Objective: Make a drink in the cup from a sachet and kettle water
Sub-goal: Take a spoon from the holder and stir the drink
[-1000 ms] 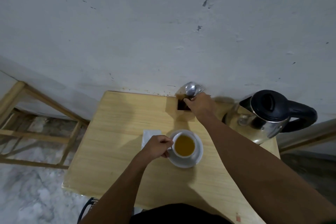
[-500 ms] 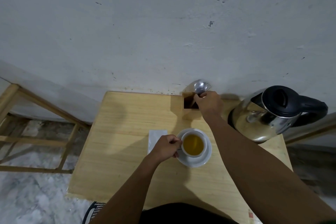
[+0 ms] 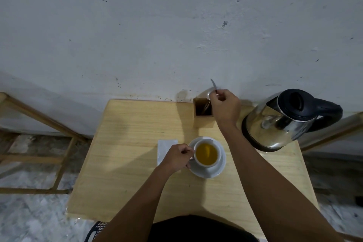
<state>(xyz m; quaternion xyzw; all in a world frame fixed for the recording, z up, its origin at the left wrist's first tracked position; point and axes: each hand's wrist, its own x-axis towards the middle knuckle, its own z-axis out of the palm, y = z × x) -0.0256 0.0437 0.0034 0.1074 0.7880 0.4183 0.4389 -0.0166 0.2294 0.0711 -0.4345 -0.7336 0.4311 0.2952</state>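
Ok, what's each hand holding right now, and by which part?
Right hand pinches a spoon by its handle above the wooden holder. Left hand grips the cup at its handle side.

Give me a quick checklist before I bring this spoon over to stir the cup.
1. Spoon gripped by right hand: ok.
2. Spoon clear of the wooden holder: cannot tell, hand hides the bowl end.
3. Cup steadied by left hand: ok.
4. Cup seated on saucer: ok.
5. Cup holds yellow liquid below the rim: ok.
6. Kettle clear of the spoon's path: ok, it stands off to the right.
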